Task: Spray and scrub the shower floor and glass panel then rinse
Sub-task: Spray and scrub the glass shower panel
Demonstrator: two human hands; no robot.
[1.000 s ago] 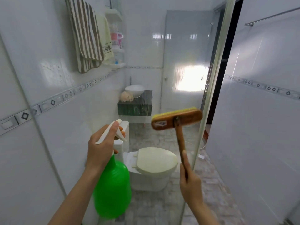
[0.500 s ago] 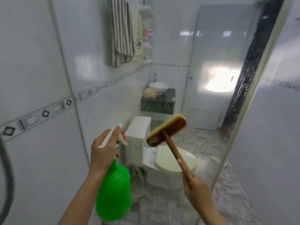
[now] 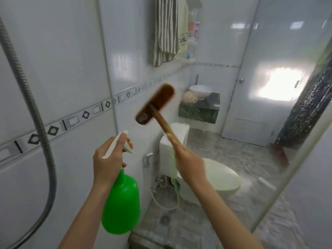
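My left hand (image 3: pixel 109 159) grips the white trigger head of a green spray bottle (image 3: pixel 122 203), held upright at chest height in front of the glass panel (image 3: pixel 269 150). My right hand (image 3: pixel 188 160) grips the wooden handle of a scrub brush (image 3: pixel 155 104), forefinger laid along the handle. The brush head is raised and tilted up to the left, blurred, close to or against the glass. The panel's metal edge (image 3: pixel 294 151) runs diagonally at the right. The shower floor under me is out of view.
A metal shower hose (image 3: pixel 38 123) hangs down the tiled wall at left. Through the glass stand a white toilet (image 3: pixel 215 177), a basin on a green counter (image 3: pixel 199 109), a striped towel (image 3: pixel 165 29), a corner shelf and a white door (image 3: pixel 269 78). A floor drain (image 3: pixel 164 220) lies below.
The view has swung left and nearer the glass. My right hand has lifted the brush up and to the left, tilting its head. The spray bottle stays in my left hand, barely moved.
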